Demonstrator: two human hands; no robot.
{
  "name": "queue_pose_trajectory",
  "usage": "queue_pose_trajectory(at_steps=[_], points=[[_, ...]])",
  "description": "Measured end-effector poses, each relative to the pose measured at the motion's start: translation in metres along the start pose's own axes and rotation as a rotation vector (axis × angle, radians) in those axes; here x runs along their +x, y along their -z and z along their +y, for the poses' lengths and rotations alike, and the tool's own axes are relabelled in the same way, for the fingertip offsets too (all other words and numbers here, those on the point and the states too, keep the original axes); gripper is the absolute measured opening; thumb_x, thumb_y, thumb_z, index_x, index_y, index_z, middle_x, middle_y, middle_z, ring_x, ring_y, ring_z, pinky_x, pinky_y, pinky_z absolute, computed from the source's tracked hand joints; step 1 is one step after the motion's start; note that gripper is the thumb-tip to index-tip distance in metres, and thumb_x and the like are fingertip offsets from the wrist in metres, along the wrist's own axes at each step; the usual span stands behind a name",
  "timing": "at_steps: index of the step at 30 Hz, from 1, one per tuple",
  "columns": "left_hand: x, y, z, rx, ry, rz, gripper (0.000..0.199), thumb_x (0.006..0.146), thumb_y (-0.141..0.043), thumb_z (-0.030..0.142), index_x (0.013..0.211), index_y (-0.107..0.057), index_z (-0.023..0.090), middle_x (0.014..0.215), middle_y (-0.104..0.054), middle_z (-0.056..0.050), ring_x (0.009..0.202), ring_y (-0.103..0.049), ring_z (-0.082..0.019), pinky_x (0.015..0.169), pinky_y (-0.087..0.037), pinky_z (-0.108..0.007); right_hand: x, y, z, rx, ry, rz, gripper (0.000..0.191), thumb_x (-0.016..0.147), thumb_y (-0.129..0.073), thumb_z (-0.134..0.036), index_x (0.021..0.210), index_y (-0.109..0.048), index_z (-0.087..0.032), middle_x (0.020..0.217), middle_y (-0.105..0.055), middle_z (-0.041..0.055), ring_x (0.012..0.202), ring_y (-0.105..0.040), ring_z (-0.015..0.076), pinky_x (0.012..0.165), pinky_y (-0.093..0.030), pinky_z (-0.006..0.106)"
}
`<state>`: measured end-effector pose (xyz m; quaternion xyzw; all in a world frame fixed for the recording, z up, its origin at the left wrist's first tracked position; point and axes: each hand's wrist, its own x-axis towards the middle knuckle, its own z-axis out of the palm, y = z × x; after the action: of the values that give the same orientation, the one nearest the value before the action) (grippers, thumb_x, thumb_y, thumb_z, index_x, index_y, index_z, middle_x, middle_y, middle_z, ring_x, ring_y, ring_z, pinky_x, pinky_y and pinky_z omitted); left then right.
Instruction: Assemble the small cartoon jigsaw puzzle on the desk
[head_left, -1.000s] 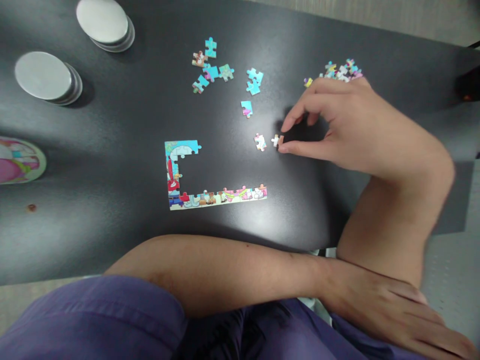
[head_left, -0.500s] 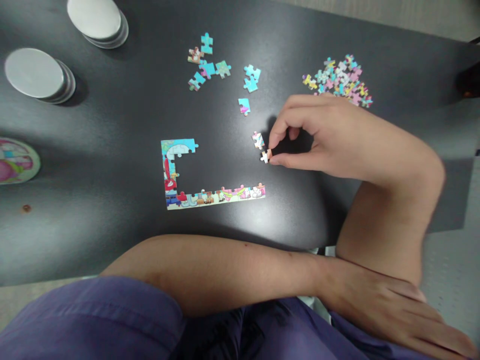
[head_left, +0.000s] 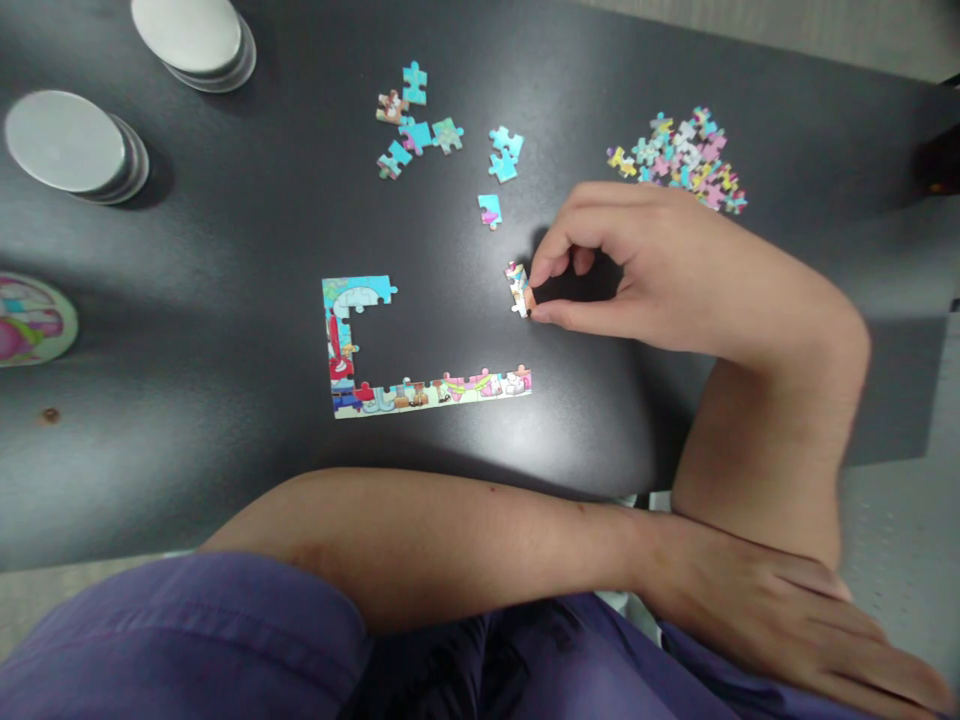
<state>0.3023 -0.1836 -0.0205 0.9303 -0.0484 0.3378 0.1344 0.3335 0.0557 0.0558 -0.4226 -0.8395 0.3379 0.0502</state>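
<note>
My right hand [head_left: 600, 260] pinches a small puzzle piece [head_left: 530, 300] between thumb and fingertips, touching the lower part of a loose piece [head_left: 515, 278] on the dark table. Left of it lies a joined puzzle border [head_left: 341, 345], with a left side, a short top part and a long bottom row. Above the pinched piece is a single blue and pink piece [head_left: 490, 210]. My left hand [head_left: 802, 620] rests at the lower right by my right elbow, palm down, its fingers stretched out with nothing visible in them.
A pile of mixed pieces [head_left: 686, 155] lies beyond my right hand. Several loose pieces [head_left: 416, 135] and two blue ones [head_left: 504, 155] lie at the upper middle. Two round silvery tins [head_left: 67, 140] [head_left: 187, 35] stand at the upper left, a colourful round lid [head_left: 34, 318] below.
My right hand has moved slightly left, bringing the pinched piece up against the loose one, where the two now look joined or nearly so. My left hand has stayed put.
</note>
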Motion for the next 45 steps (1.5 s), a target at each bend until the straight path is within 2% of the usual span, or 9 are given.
queue_pose_trajectory(at_steps=[6,9,11,12,16,22,25,28,45], points=[[0.004,0.011,-0.006,-0.003,-0.043,-0.115,0.092,0.12,-0.029,0.021,0.182,-0.064,0.078,0.19,-0.064,0.023,0.177,-0.057,0.008,0.042,0.01,-0.036,0.0,0.002,-0.002,-0.024,-0.003,0.022,0.011,0.113,-0.078,-0.042,0.12,-0.078,-0.034,0.119,-0.081,0.0104,0.109,-0.075,0.0347,0.103,-0.058,0.054],[0.003,0.015,-0.009,0.018,-0.05,-0.102,0.097,0.118,-0.025,0.016,0.185,-0.065,0.072,0.193,-0.061,0.03,0.173,-0.06,0.011,0.039,-0.03,-0.02,0.002,-0.001,0.001,-0.04,0.022,0.021,0.019,0.116,-0.077,-0.04,0.132,-0.082,-0.03,0.123,-0.08,0.0111,0.111,-0.074,0.0329,0.103,-0.057,0.051],[0.001,0.015,-0.011,0.028,-0.063,-0.04,0.1,0.116,-0.023,0.013,0.182,-0.07,0.071,0.191,-0.063,0.031,0.169,-0.065,0.01,0.071,-0.061,-0.009,0.002,-0.003,0.006,-0.059,0.069,0.044,0.019,0.115,-0.076,-0.035,0.132,-0.083,-0.029,0.123,-0.08,0.0108,0.106,-0.073,0.031,0.096,-0.057,0.049],[0.0,0.015,-0.012,0.032,-0.068,-0.009,0.1,0.115,-0.023,0.012,0.18,-0.072,0.071,0.189,-0.065,0.03,0.167,-0.067,0.009,0.091,-0.064,-0.007,0.002,-0.005,0.008,-0.071,0.089,0.054,0.017,0.115,-0.076,-0.034,0.13,-0.083,-0.029,0.122,-0.081,0.0106,0.104,-0.074,0.0304,0.093,-0.057,0.048],[-0.002,0.015,-0.013,0.04,-0.059,0.03,0.103,0.113,-0.024,0.008,0.176,-0.076,0.071,0.186,-0.069,0.028,0.164,-0.07,0.008,0.117,-0.057,-0.005,-0.001,-0.008,0.013,-0.084,0.101,0.056,0.009,0.114,-0.078,-0.033,0.123,-0.078,-0.032,0.125,-0.084,0.0097,0.103,-0.078,0.0295,0.087,-0.058,0.047],[-0.001,0.017,-0.013,0.067,-0.057,-0.015,0.093,0.117,-0.031,0.02,0.177,-0.068,0.08,0.184,-0.07,0.029,0.171,-0.065,0.005,0.072,-0.068,-0.012,-0.003,-0.006,0.008,-0.052,0.115,0.015,0.024,0.104,-0.083,-0.03,0.128,-0.081,-0.031,0.132,-0.083,0.0096,0.103,-0.078,0.0288,0.091,-0.063,0.047],[-0.001,0.02,-0.016,0.083,-0.086,-0.031,0.099,0.117,-0.025,0.016,0.181,-0.065,0.08,0.187,-0.067,0.033,0.171,-0.063,0.007,0.108,-0.065,-0.008,-0.004,-0.005,0.003,-0.071,0.112,-0.005,0.021,0.105,-0.081,-0.026,0.125,-0.086,-0.029,0.132,-0.085,0.0111,0.104,-0.08,0.0293,0.095,-0.064,0.048],[-0.002,0.025,-0.019,0.089,-0.094,-0.03,0.105,0.116,-0.017,0.01,0.185,-0.066,0.072,0.191,-0.061,0.034,0.169,-0.062,0.011,0.133,-0.044,-0.005,-0.004,-0.004,-0.002,-0.163,0.101,-0.006,0.02,0.108,-0.085,-0.025,0.127,-0.09,-0.024,0.128,-0.085,0.0125,0.106,-0.082,0.0322,0.094,-0.062,0.05],[-0.004,0.018,-0.014,0.035,-0.084,0.015,0.103,0.115,-0.019,0.009,0.178,-0.076,0.067,0.188,-0.065,0.029,0.167,-0.064,0.011,0.129,-0.053,-0.009,-0.006,-0.003,-0.011,-0.271,0.168,-0.012,0.026,0.108,-0.082,-0.025,0.132,-0.093,-0.023,0.134,-0.09,0.0166,0.108,-0.085,0.0398,0.097,-0.059,0.057]])
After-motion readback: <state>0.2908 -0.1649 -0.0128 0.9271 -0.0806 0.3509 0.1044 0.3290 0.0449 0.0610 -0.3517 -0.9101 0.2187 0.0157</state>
